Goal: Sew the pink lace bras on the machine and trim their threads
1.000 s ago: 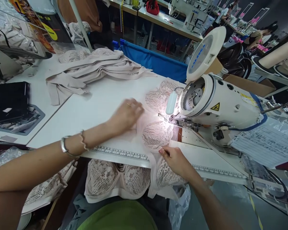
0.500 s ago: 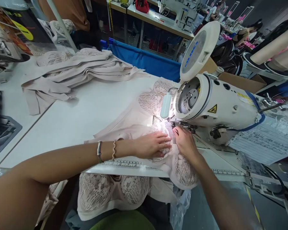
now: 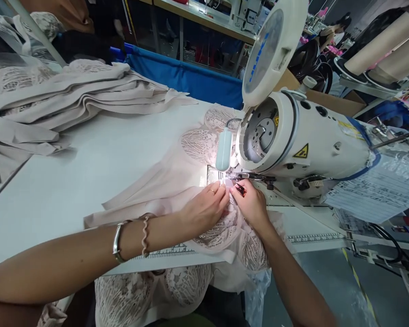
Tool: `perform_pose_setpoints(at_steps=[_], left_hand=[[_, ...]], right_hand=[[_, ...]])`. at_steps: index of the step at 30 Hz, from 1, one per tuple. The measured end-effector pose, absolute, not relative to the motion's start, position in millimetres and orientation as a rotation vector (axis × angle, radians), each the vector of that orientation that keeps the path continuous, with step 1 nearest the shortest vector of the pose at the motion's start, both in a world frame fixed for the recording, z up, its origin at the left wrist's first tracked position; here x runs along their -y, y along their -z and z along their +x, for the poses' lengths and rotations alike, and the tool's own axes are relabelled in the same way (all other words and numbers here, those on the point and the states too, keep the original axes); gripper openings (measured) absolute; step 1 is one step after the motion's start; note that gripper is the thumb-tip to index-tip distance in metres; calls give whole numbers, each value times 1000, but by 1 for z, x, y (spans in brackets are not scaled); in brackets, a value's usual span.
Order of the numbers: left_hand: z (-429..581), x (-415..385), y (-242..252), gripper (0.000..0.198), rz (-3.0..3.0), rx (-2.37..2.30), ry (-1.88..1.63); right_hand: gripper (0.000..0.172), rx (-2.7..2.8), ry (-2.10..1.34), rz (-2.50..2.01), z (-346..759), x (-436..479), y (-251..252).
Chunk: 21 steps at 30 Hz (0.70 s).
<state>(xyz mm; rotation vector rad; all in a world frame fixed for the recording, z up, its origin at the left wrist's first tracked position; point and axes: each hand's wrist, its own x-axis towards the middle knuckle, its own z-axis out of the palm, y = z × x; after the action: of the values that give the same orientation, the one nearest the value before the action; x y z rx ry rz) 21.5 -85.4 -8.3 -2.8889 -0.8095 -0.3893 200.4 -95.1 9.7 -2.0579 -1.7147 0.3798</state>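
A pale pink lace garment (image 3: pixel 177 181) lies on the white table (image 3: pixel 88 168) and runs under the needle of a white sewing machine (image 3: pixel 293 136). My left hand (image 3: pixel 206 206) and my right hand (image 3: pixel 250 204) meet just in front of the needle. Both pinch the edge of the lace fabric there, fingertips close together under the machine's lamp (image 3: pixel 224 149). More lace cups of the garment (image 3: pixel 150 290) hang over the table's front edge toward my lap. My left wrist carries two bracelets.
A heap of beige fabric pieces (image 3: pixel 64 97) lies at the back left of the table. A blue cloth bin (image 3: pixel 187 79) stands behind it. Printed rulers (image 3: pixel 310 237) run along the front edge. Papers in plastic (image 3: pixel 371 190) lie to the right of the machine.
Both hands came in from the table's front part to the needle and closed on the lace edge. The garment was drawn toward the machine. The view moved closer and left.
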Motion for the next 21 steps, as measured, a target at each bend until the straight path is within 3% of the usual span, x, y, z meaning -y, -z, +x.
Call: perform_pose_setpoints(at_steps=[5,12,16,21], left_hand=[[20,82,13,55,-2850,789,460],[18,82,11,56,-2863,773,423],[19,81,11,57,-2854,758,420],[19,76,13,62,-2896,737,454]], right_hand=[[26,1778,-404,-2054,199,98,-13],[21,1727,-407,-2087,199,97,-14],[32,1819,-360,-1978,200,97,-13],[12,1838,-140,-1849,198,101,0]])
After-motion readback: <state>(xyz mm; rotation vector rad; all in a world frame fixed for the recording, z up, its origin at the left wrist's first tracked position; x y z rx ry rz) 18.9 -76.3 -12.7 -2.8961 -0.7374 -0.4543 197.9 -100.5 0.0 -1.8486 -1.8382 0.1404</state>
